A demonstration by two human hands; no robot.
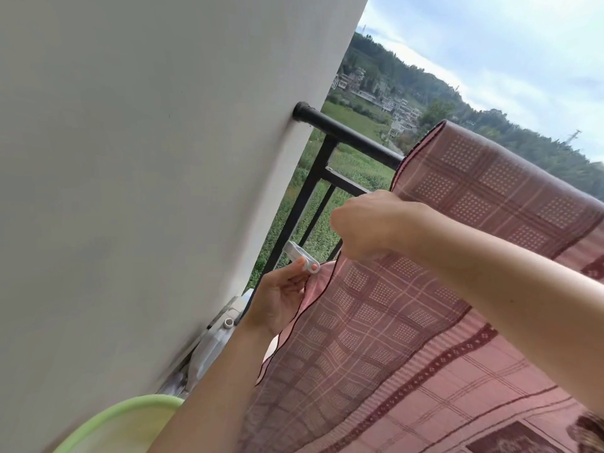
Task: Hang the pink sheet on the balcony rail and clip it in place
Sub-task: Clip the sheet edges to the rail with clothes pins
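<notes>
I have the sheet [441,305] draped over the rail [346,132], its pink checked cloth hanging down on my side and covering the bar from its left edge onward to the right. The bare stretch of black rail runs from that edge to the wall [147,158] on the left.

The right hand [366,223] reaches across the cloth to the sheet's left edge, just below the top bar. Its back faces me and its fingers are curled in, gripping the edge where the fabric bunches beneath it; the fingertips themselves are hidden.

The left hand [281,299] sits lower, beside the same edge, palm toward me. It pinches a white clip [302,261] between thumb and fingers, and the clip points up and to the left, close to the cloth. I cannot tell whether the clip touches the sheet.

A green basin [130,423] shows at the bottom left, and a white plastic object [215,338] stands against the foot of the wall.
</notes>
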